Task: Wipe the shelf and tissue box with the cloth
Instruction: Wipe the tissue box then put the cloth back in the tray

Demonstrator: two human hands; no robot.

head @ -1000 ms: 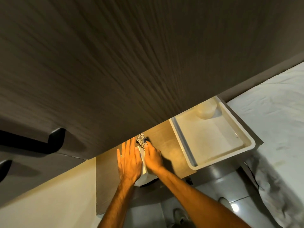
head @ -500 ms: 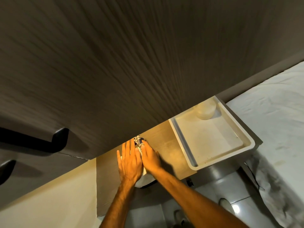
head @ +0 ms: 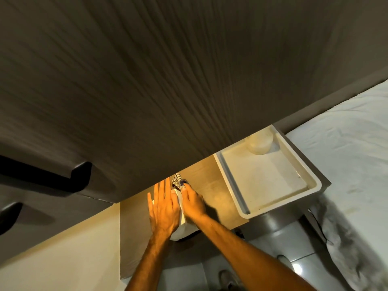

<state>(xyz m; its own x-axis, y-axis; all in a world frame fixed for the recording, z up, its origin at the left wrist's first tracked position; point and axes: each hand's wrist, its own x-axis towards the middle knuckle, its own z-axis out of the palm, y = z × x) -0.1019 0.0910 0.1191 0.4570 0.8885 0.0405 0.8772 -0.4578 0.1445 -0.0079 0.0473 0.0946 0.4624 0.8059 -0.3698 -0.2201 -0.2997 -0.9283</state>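
Observation:
A white tissue box (head: pixel 183 228) stands on the light wooden shelf (head: pixel 212 194), mostly covered by my hands. My left hand (head: pixel 163 208) lies flat with its fingers stretched along the box's left side. My right hand (head: pixel 194 203) presses a checked cloth (head: pixel 178 181) against the box's far top edge; only a bunched end of the cloth shows beyond my fingertips. The far part of the shelf is hidden under the dark cabinet.
A large dark wood-grain cabinet (head: pixel 168 80) with black handles (head: pixel 63 177) overhangs the shelf. A white tray (head: pixel 310 185) holding a pale round container (head: pixel 260 143) sits at the shelf's right. A bed with a white sheet (head: pixel 352 164) lies further right. Grey floor below.
My right hand with the cloth has slid a little away from me along the box top. My left hand stays flat on the box.

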